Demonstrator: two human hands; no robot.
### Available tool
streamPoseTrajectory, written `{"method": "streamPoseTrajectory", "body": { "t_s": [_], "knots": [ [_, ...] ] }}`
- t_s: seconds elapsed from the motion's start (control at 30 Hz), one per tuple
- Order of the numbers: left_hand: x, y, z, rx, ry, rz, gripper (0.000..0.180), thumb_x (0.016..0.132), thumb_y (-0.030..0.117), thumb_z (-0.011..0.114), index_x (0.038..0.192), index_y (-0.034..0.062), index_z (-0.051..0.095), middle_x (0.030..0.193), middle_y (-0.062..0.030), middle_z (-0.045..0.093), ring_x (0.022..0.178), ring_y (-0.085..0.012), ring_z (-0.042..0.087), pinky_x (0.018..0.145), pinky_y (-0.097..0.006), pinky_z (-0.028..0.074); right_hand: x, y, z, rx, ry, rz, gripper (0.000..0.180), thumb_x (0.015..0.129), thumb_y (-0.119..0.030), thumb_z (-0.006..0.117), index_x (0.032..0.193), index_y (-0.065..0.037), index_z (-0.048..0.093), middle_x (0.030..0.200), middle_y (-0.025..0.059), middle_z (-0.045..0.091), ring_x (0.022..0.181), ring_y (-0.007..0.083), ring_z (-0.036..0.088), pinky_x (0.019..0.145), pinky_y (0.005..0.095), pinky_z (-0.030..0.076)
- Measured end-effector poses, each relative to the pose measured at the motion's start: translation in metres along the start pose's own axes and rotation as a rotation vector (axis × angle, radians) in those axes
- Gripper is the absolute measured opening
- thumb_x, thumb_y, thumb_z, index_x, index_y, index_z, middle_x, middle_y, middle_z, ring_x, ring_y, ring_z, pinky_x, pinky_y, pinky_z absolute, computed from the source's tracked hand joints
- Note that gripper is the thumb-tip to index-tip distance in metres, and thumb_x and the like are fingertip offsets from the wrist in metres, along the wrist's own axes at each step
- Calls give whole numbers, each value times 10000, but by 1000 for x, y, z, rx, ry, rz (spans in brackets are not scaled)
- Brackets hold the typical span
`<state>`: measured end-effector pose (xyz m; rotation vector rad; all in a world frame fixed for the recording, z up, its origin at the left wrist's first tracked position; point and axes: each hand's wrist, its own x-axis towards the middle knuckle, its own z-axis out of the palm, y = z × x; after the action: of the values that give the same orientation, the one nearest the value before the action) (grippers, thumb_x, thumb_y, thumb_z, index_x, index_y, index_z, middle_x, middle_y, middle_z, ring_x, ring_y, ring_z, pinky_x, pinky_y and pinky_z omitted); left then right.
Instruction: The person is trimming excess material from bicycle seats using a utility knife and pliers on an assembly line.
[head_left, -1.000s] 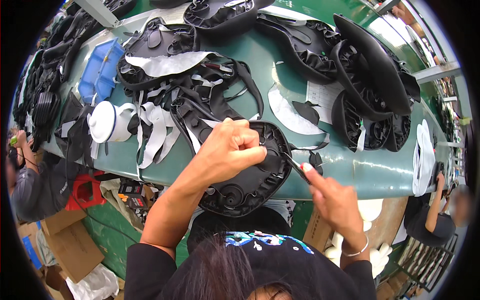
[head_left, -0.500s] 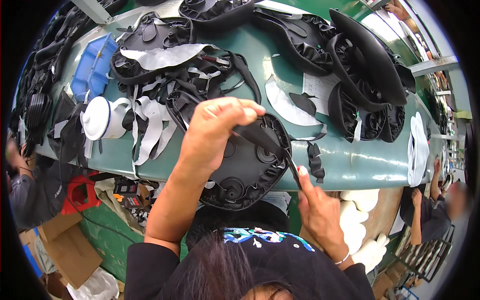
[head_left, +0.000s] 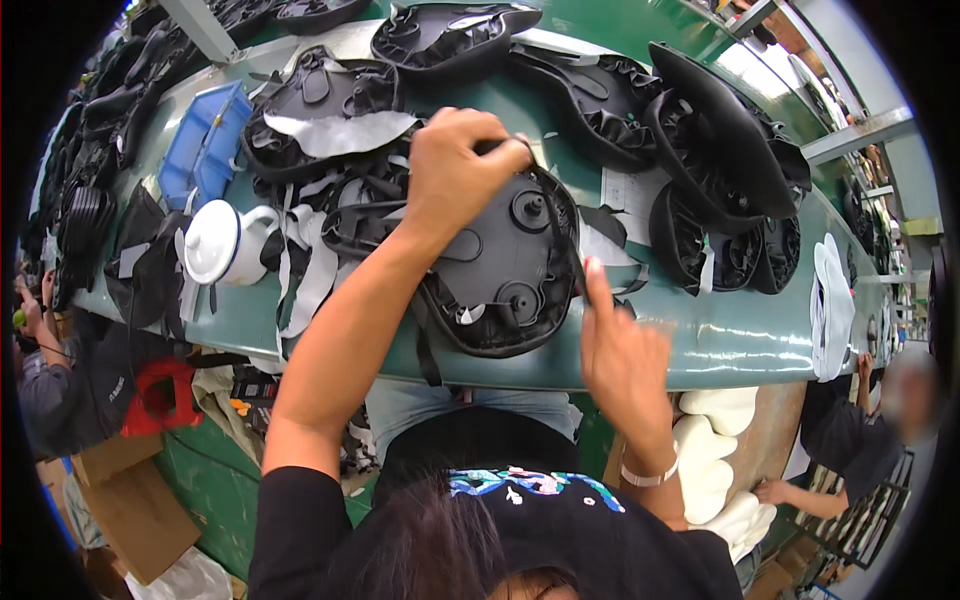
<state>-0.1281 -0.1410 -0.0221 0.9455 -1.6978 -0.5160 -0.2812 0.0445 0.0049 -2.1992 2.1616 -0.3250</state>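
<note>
So the person is bent over a green workbench [head_left: 740,340] with a black seat base [head_left: 500,265] lying upside down at the near edge, plastic underside up, with round bosses showing and the black cover wrapped over its rim. The left hand [head_left: 455,170] is clamped in a fist on the far edge of the seat base, fingers curled tight over the cover material there. The right hand [head_left: 620,350] is at the seat's right side, index finger sticking straight up against the rim and the other fingers folded in; looks like it's pinching a thin dark tool or strip near the edge, but honestly I can't tell what exactly is in it. Left of the seat there's a white teapot-looking jug [head_left: 212,243] sitting among loose grey and black strips [head_left: 305,270], and behind that a blue tray [head_left: 205,145]. More black seat covers [head_left: 720,150] are piled up on the right and across the back of the bench. A stack of white foam pads [head_left: 715,450] sits below the bench on the right, and another person's arm [head_left: 810,500] reaches in down there. A red thing [head_left: 160,395] sits under the bench on the left.
</note>
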Motion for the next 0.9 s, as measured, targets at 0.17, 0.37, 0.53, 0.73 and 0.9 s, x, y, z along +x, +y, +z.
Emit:
{"method": "streamPoseTrajectory", "body": {
  "t_s": [0.17,0.37,0.53,0.73,0.9],
  "knots": [
    [4,-1,-26,-851,-27,-764,288,910,296,608,844,23,672,828,-26,610,761,-67,521,732,-207,406,-4,8,-24,-51,-162,3,487,851,-127,541,1325,-225,493,569,128,577,484,356,543,487,437,402],
    [-78,50,-65,-913,-69,-829,478,1012,298,348,958,-58,663,1190,-180,583,1155,-248,517,1047,-332,317,91,75,-47,136,-329,-416,437,794,-107,599,1198,-272,616,625,74,515,597,261,541,569,360,447],
    [-68,59,-121,-931,-109,-318,552,1024,321,241,571,92,456,527,-48,523,759,-221,535,859,-366,394,75,70,-48,-54,-313,-562,458,796,-111,611,1216,-293,598,639,53,519,534,241,530,501,375,423],
    [5,45,-173,-2048,-69,-99,581,1015,316,242,511,109,444,527,-20,483,744,-253,528,642,-303,470,-27,48,-58,-75,-350,-228,560,792,-123,607,1330,-231,497,596,96,522,481,276,530,448,396,393],
    [-1,17,-70,243,-916,138,254,719,218,687,871,16,660,875,-196,627,798,-327,574,736,-388,456,-9,40,-61,-10,-408,-125,512,812,-104,582,1315,-152,504,693,110,604,574,331,566,522,399,427]
  ]
}}
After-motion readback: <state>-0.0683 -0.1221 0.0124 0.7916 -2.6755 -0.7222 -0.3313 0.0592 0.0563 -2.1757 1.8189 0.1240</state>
